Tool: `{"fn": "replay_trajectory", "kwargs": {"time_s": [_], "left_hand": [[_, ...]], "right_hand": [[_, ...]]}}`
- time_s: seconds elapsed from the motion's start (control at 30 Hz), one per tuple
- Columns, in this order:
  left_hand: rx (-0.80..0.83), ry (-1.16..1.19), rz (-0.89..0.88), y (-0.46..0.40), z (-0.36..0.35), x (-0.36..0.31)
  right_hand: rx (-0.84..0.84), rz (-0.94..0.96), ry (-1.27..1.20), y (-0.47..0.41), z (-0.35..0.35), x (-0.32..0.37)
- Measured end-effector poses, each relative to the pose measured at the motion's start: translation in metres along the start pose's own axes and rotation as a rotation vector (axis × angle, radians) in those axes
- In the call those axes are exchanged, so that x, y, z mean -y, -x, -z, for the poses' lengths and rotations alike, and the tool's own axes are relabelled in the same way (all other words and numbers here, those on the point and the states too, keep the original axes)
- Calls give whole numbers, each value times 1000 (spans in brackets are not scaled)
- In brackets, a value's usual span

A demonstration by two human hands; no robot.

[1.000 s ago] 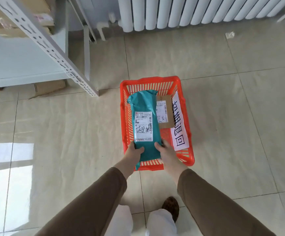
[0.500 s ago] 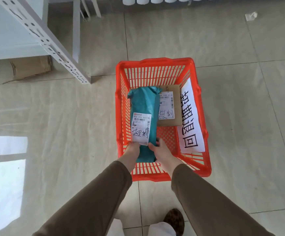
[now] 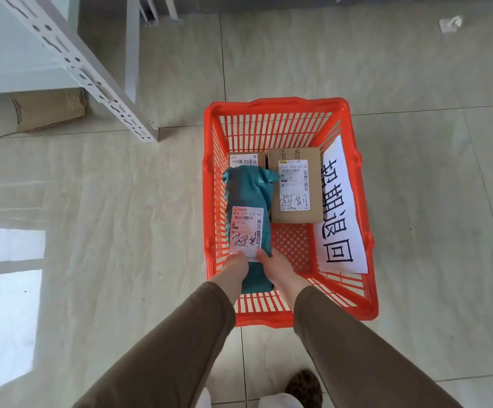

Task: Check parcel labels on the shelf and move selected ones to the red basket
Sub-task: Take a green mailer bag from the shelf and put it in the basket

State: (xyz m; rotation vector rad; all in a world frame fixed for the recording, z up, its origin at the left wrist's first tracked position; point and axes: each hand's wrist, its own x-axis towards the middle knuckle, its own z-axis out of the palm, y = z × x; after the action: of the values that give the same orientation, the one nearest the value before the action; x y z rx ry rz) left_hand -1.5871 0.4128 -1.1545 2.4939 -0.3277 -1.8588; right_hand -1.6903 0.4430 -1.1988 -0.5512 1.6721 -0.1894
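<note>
Teal poly parcel (image 3: 246,195), crumpled top, white label (image 3: 247,231), in red basket (image 3: 354,312)

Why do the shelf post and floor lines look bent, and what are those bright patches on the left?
Head view: the wide-angle lens bows the shelf post and tile seams; window light glares off the glossy floor; the teal parcel label stays sharp.
</note>
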Motion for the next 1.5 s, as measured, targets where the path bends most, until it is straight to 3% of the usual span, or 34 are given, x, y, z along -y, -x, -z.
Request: {"fn": "replay_trajectory", "kwargs": {"time_s": [0.4,0.63,0.87,1.0,1.1,1.2,1.3,1.5], "left_hand": [[29,57,-5,-29,-16,9],[-76,51,-105,-1,-19,17],[54,78,-187,-9,-15,27],[104,113,-131,-10,-6,26],[116,0,-243,16,1,22],[151,64,-173,62,15,16],[181,16,-256,104,34,20],[259,118,-238,246,111,2]], "right_hand": [[-36,-84,42,-34,-3,-4],[-102,-73,108,-26,-6,4],[-100,-95,65,-20,-3,2],[-26,-127,-49,-9,2,3],[5,-94,-121,21,12,15],[12,-66,-160,74,27,34],[3,-48,-148,141,40,62],[-6,-4,-59,273,52,133]]}}
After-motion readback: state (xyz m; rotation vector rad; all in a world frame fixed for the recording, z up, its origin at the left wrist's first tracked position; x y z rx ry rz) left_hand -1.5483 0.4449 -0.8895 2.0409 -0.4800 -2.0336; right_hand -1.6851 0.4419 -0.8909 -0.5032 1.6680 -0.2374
